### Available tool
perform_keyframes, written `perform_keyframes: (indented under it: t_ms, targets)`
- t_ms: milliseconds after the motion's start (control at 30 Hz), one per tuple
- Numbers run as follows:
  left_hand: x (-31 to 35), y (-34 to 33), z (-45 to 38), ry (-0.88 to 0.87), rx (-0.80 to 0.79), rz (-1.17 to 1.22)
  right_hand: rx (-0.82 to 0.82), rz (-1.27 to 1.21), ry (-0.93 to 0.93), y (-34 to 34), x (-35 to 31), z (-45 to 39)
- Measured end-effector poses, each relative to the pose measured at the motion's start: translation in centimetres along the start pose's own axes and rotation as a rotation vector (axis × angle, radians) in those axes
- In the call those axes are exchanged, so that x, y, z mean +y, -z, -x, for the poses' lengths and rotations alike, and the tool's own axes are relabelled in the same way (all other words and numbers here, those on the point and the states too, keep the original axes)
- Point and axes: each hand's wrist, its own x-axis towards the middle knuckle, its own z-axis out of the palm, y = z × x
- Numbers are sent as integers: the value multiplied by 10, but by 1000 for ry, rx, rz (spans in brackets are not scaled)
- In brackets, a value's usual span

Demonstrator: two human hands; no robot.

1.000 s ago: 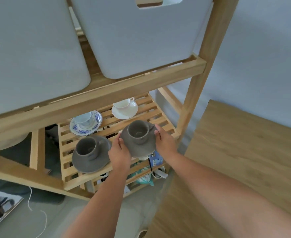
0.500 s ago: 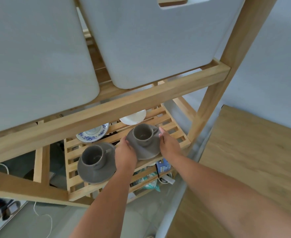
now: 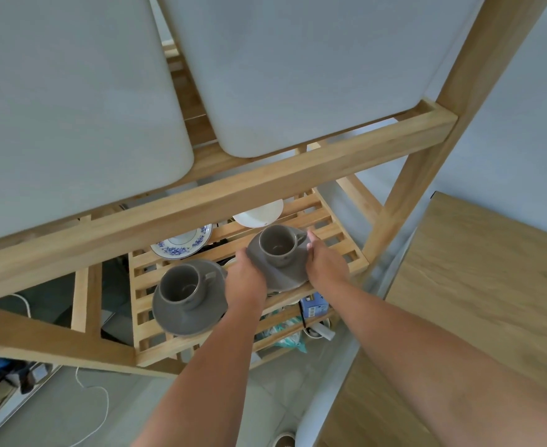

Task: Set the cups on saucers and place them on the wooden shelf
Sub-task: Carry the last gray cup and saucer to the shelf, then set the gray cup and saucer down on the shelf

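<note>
Grey saucer (image 3: 278, 272) has moved deeper onto shelf (image 3: 339, 240).

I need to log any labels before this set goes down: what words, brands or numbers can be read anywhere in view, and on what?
No text can be read here.
blue box under the wooden shelf: pale print and a barcode-like patch, too small and blurred to read.
blue-patterned saucer: floral pattern only, no lettering.
grey cup and grey saucer, gripped by left hand and right hand: no markings visible.
</note>
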Motion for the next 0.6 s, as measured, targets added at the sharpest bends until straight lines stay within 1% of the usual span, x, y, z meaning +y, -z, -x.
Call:
perform_keyframes:
  t_ms: [200, 333, 600]
  targets:
    - [2, -2, -5, 34, -18, -109, 5, 102, -27, -2, -4, -2]
    - [-1, -7, -8, 1, -11, -196, -19, 207, -32, -3, -4, -6]
    - [-1, -11, -15, -13, 1, -230, -16, 182, -36, -3, -5, -9]
